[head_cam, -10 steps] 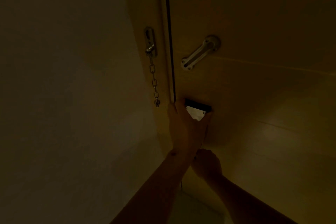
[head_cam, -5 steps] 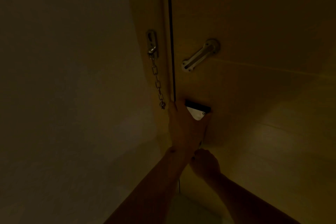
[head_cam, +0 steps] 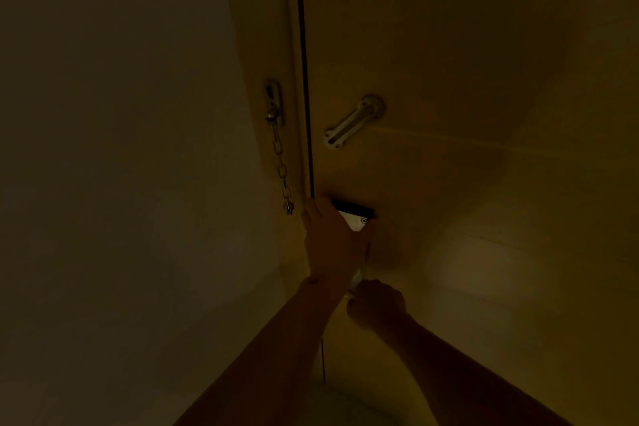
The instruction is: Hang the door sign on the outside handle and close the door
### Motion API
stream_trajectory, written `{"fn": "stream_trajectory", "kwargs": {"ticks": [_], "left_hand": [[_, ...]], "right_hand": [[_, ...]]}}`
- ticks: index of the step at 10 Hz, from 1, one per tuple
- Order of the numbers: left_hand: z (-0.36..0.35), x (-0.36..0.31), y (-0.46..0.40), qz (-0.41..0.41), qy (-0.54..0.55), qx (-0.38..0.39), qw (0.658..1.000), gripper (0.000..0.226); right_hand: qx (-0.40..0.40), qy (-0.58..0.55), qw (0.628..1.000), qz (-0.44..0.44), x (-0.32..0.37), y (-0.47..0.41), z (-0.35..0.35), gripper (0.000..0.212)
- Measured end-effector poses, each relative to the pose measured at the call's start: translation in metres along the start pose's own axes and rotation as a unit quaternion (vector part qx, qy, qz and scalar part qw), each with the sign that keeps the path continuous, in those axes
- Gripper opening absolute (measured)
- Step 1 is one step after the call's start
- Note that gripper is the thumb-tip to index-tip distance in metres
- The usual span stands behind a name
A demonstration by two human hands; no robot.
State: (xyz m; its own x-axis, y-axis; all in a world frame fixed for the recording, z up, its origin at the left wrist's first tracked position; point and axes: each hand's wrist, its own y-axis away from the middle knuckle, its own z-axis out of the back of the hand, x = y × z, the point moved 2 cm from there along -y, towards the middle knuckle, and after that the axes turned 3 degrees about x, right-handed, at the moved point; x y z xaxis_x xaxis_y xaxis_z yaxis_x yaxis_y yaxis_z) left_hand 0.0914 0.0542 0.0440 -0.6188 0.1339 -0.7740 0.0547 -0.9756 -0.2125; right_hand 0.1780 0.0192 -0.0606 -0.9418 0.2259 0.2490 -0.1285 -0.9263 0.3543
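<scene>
The scene is very dim. The wooden door [head_cam: 449,62] fills the right half, with a thin dark gap along its left edge against the frame. My left hand [head_cam: 332,242] is pressed at that edge and is closed over a white door sign [head_cam: 354,220] with a black top strip; only the sign's upper part shows. Just below, my right hand [head_cam: 378,304] is curled in a fist around a pale metal door handle [head_cam: 356,278], which is mostly hidden between the two hands.
A security chain [head_cam: 280,162] hangs loose from its plate on the door frame, left of the gap. A metal slide rail [head_cam: 352,123] for the chain is fixed to the door above my hands. A plain wall [head_cam: 121,149] fills the left side.
Both hands stay in almost the same place on the sign and handle. The view shifts slightly and the chain's loose end sways a little.
</scene>
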Motion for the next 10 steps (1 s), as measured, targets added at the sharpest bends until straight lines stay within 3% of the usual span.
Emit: {"fn": "stream_trajectory", "kwargs": {"ticks": [2, 4, 6, 8, 9, 10], "left_hand": [[0.007, -0.004, -0.004, -0.025, -0.033, 0.008, 0.999, 0.105], [0.007, -0.009, -0.003, -0.04, -0.08, 0.029, 0.996, 0.104], [0.008, -0.017, 0.002, -0.047, -0.142, 0.056, 0.987, 0.097], [0.016, 0.027, 0.024, 0.13, -0.063, 0.202, 0.968, 0.096], [0.013, 0.029, 0.05, 0.104, -0.071, 0.182, 0.975, 0.087], [0.012, 0.009, 0.069, 0.042, -0.022, 0.143, 0.989, 0.056]], "right_hand": [[0.008, 0.027, 1.0, 0.002, -0.001, 0.011, 0.008, 0.03], [0.047, -0.024, 0.999, -0.008, -0.005, 0.022, 0.019, 0.03], [0.077, -0.035, 0.996, 0.0, -0.021, 0.05, 0.028, 0.052], [0.07, -0.118, 0.99, -0.043, -0.065, 0.088, 0.03, 0.085], [0.061, -0.155, 0.986, -0.018, -0.08, 0.103, 0.031, 0.081], [0.053, -0.164, 0.985, 0.013, -0.084, 0.121, 0.037, 0.071]]}}
